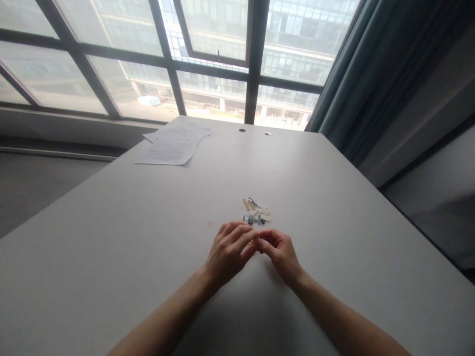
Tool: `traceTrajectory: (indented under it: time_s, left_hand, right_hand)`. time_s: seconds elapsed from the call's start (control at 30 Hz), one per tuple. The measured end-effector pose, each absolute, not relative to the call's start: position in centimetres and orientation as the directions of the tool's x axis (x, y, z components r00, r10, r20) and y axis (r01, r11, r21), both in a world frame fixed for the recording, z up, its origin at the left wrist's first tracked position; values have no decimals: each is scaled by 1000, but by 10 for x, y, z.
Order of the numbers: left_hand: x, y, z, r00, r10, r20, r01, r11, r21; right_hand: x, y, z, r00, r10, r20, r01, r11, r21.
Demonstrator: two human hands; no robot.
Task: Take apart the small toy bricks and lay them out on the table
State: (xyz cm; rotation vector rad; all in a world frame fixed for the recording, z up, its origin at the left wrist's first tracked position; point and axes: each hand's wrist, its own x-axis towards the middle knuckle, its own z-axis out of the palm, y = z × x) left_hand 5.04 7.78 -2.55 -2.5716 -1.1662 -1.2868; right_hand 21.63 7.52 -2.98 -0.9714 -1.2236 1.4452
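My left hand [232, 247] and my right hand [280, 251] meet fingertip to fingertip above the near half of the white table [148, 257]. Between the thumb and fingers of the left one, a bit of a small tan building brick [251, 243] peeks out, mostly covered. The right hand's thumb and forefinger are pinched together against the left fingertips; whatever they grip is hidden. Just beyond the fingers lies a loose cluster of small building bricks [265, 217] in white, tan, grey and black, some long and narrow, others flat.
Several printed paper sheets [168, 146] overlap at the table's far left corner. Two round cable holes, one dark [242, 130] and one white-rimmed [267, 133], sit near the far edge. Behind stand large framed windows [218, 64], with a blue-grey curtain [356, 74] to the right.
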Motion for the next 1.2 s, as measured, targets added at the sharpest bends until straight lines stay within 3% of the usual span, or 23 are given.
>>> traceTrajectory:
  time_s: [0.13,0.3,0.37,0.47,0.97,1.2]
  left_hand:
    - [49,82,-23,393,629,671,658,-702,273]
    - [43,121,-17,317,811,492,802,-506,317]
    - [44,142,-16,357,857,371,845,-465,263]
    - [52,166,-15,413,858,306,849,-484,212]
    - [68,196,-20,508,818,271,818,-556,145]
    - [58,139,-3,545,747,379,732,-645,220]
  right_hand:
    - [223,82,-37,-95,995,38,-171,21,-985]
    - [241,100,-47,173,979,103,-51,114,-992]
    - [244,104,-50,213,970,116,-38,126,-991]
    - [245,105,-51,201,973,114,-42,125,-991]
    - [242,105,-52,190,977,101,-45,111,-993]
    - [243,102,-49,185,977,101,-58,114,-992]
